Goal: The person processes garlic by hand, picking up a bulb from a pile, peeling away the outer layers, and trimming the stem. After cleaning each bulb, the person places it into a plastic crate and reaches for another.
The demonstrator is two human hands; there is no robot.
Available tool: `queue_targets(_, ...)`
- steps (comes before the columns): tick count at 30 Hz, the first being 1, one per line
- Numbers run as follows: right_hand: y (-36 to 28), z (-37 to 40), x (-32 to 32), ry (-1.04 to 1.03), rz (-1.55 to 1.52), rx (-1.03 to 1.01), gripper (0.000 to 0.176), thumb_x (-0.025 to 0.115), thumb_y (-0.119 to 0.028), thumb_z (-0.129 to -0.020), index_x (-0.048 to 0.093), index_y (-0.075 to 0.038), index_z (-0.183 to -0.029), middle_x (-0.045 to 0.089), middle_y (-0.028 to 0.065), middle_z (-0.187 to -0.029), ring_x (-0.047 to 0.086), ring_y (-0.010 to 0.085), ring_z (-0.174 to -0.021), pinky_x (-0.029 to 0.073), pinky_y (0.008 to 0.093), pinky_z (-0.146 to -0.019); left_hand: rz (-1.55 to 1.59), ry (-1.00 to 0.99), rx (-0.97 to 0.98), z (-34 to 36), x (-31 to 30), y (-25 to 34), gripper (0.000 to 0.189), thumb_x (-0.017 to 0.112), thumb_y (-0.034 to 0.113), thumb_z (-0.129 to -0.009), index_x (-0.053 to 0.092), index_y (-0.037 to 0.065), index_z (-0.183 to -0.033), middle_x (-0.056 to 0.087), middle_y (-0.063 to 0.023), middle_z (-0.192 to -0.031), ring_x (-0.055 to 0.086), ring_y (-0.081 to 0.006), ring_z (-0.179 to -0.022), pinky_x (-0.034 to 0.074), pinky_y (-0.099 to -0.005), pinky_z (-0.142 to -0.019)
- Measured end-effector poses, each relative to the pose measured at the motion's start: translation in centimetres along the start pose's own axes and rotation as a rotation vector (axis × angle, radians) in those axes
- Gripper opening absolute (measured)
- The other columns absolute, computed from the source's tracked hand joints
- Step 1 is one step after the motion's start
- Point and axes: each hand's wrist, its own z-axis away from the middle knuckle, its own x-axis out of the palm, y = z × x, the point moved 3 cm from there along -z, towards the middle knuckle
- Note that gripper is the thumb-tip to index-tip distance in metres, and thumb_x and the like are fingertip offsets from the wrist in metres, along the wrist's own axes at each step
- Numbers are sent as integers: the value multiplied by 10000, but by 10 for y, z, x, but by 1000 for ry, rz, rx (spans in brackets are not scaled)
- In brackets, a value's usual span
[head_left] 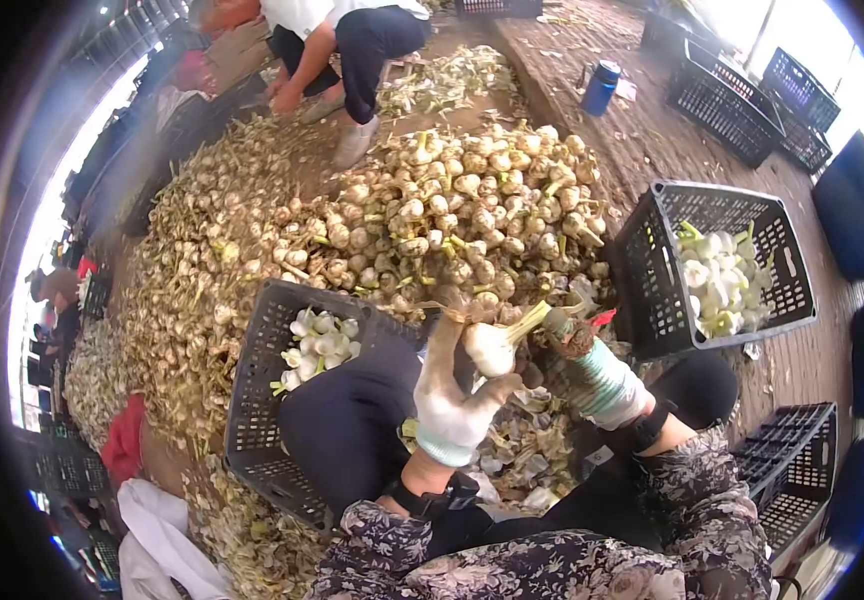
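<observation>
My left hand (452, 395), in a white work glove with a green cuff, grips a peeled-looking white garlic bulb (490, 349) between fingers and thumb. The bulb's pale green stem points up and right toward my right hand (584, 352). That hand wears a soiled glove with a green cuff, its fingers closed beside the stem's end. A red piece (603, 318) sticks out past those fingers; the rest of what it belongs to is hidden. Just beyond both hands lies a large heap of unpeeled garlic (472, 200).
Black crates with white garlic stand at right (642, 290) and left (252, 400). Loose skins (522, 450) lie between my knees. A person (352, 40) sits beyond the heap. Farther off are a blue bottle (601, 88) and more crates (722, 100); blue chairs (860, 205) line the right.
</observation>
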Motion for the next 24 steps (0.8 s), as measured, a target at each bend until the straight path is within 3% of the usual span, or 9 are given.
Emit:
queue_targets(4,10,0,-7,21,-36,-3,395,572,-426,-856,538,-139,-1124,562,-45,-866,512,47,-701,405,189,-588,-110,-16,16,4,2,-6,774,732,-41,-663,303,-58,-1307,501,-140,-1144,573,-203,-939,478,-322,-845)
queue_targets(6,5,3,-2,59,-34,-7,379,586,-387,-858,531,-129,-1131,563,-47,-885,505,28,-712,398,181,-585,296,21,-163,0,9,6,727,740,4,-683,325,-58,-1277,538,-135,-1063,588,-178,-867,494,-305,-786)
queue_targets(12,1,1,-12,-8,154,-60,377,626,-256,-847,520,-42,-1138,584,-25,-919,516,26,-784,436,187,-651,355,-35,-223,-1,4,0,646,710,10,-726,349,-56,-1257,575,-111,-981,590,-158,-843,493,-289,-757)
queue_targets(15,-5,2,-19,158,385,-51,282,591,-137,-846,545,-8,-1093,606,9,-927,549,72,-831,457,220,-708,-56,-60,-49,3,12,-4,626,687,54,-722,387,-48,-1261,562,-99,-1050,573,-157,-890,495,-262,-734)
queue_targets(18,5,-2,-32,212,286,-235,281,594,-128,-839,549,9,-1081,611,8,-880,569,83,-778,463,223,-698,-55,113,-234,8,17,-23,557,680,85,-748,422,-55,-1222,576,-103,-1030,574,-168,-852,485,-287,-754)
queue_targets(19,10,-9,-41,222,334,-237,309,584,-175,-847,545,12,-1089,616,34,-932,584,101,-813,476,230,-700,47,146,-366,18,12,-50,609,686,15,-714,403,-35,-1251,532,-152,-1130,539,-234,-1043,467,-312,-850)
queue_targets(20,14,-14,-51,224,377,-234,342,573,-223,-854,541,14,-1098,620,60,-984,599,119,-847,488,238,-702,-339,197,-399,27,2,-70,517,682,155,-747,474,-27,-1183,546,-181,-1100,542,-273,-1044,465,-317,-846)
queue_targets(23,24,-27,-76,209,229,-173,342,558,-264,-865,559,12,-1066,612,86,-1008,609,166,-860,497,264,-729,-344,115,-484,28,2,-64,402,619,312,-770,567,41,-1062,568,-213,-1076,553,-332,-1003,444,-382,-849)
queue_targets(24,26,-39,-86,172,251,-206,307,551,-257,-871,575,2,-1035,613,90,-998,611,174,-853,501,274,-719,-454,-94,-550,24,4,-45,467,603,260,-804,503,19,-1192,556,-202,-1153,539,-296,-1083,416,-332,-932)
